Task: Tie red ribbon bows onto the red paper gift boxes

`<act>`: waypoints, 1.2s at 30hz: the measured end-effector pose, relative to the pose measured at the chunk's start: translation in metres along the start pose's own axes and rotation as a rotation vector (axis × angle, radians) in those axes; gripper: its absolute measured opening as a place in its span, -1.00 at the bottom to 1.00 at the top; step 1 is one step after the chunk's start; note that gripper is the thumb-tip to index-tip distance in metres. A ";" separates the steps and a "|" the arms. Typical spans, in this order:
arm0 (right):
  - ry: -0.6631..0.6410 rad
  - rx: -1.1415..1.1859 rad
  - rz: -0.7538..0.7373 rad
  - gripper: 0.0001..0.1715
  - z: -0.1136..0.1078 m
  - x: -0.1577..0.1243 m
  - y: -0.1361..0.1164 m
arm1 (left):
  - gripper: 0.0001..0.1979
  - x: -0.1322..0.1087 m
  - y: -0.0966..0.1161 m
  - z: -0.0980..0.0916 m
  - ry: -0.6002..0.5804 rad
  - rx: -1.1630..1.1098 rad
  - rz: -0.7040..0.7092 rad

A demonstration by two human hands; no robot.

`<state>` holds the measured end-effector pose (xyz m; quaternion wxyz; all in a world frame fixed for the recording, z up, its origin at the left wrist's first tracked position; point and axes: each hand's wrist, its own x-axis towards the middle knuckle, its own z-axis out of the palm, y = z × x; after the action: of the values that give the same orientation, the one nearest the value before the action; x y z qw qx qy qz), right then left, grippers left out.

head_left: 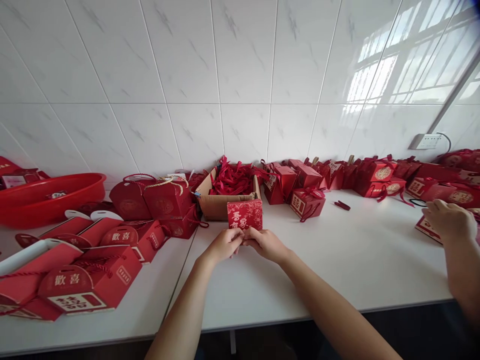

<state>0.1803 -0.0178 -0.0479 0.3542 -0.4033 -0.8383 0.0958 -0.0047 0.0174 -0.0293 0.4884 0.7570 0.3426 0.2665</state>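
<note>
In front of me stands a small red gift box [245, 210] with white writing and a floral pattern on its face. My left hand [224, 244] and my right hand [264, 244] meet at its lower near edge, fingers closed and pinched together. Both hands grip the box there, and the fingers cover its lower part. Just behind it is an open cardboard carton [213, 207] filled with red ribbons [233, 178].
Red gift boxes [93, 282] with rope handles crowd the left, beside a red plastic basin [52, 200]. More tied boxes [307, 202] line the wall to the right. A small dark red clip-like object [342, 205] lies there. Another person's hand [450, 220] works at far right.
</note>
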 end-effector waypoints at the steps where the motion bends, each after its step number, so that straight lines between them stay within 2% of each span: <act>1: -0.004 0.007 0.001 -0.89 0.000 0.000 0.000 | -0.69 0.000 -0.001 0.000 -0.016 -0.014 -0.002; 8: -0.005 0.101 0.023 -0.92 -0.002 -0.001 -0.001 | -0.72 0.002 0.004 0.003 -0.090 -0.093 0.016; 14: 0.033 0.308 0.022 -0.84 -0.003 -0.001 -0.005 | -0.74 0.000 0.014 0.003 -0.054 -0.140 0.069; 19: 0.048 0.329 -0.003 -0.86 -0.004 -0.001 -0.007 | -0.74 -0.001 0.018 0.004 -0.048 -0.160 0.110; 24: 0.039 0.324 0.020 -0.87 -0.004 -0.001 -0.006 | -0.73 -0.002 0.020 0.005 -0.018 -0.099 0.067; 26: 0.050 0.354 0.053 -0.84 -0.003 0.000 -0.006 | -0.73 -0.002 0.019 0.003 0.116 -0.013 0.133; 27: 0.058 0.374 0.071 -0.82 -0.003 0.000 -0.006 | -0.73 -0.002 0.018 0.001 0.247 0.039 0.189; 29: 0.075 0.426 0.095 -0.78 -0.002 0.001 -0.008 | -0.75 -0.001 0.016 -0.004 0.582 0.113 0.302; 31: 0.111 0.453 0.095 -0.75 -0.002 0.001 -0.011 | -0.81 0.001 0.013 -0.009 0.864 0.114 0.357; 33: 0.188 0.406 0.089 -0.72 -0.003 0.002 -0.013 | -0.80 0.004 0.011 -0.011 0.971 0.103 0.373; 36: 0.351 0.349 0.138 -0.68 -0.007 0.002 -0.014 | -0.74 0.010 0.007 -0.011 0.920 0.110 0.368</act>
<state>0.1752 -0.0259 -0.0356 0.5510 -0.4028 -0.7053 0.1915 -0.0043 0.0290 -0.0181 0.1907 0.6337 0.3967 0.6362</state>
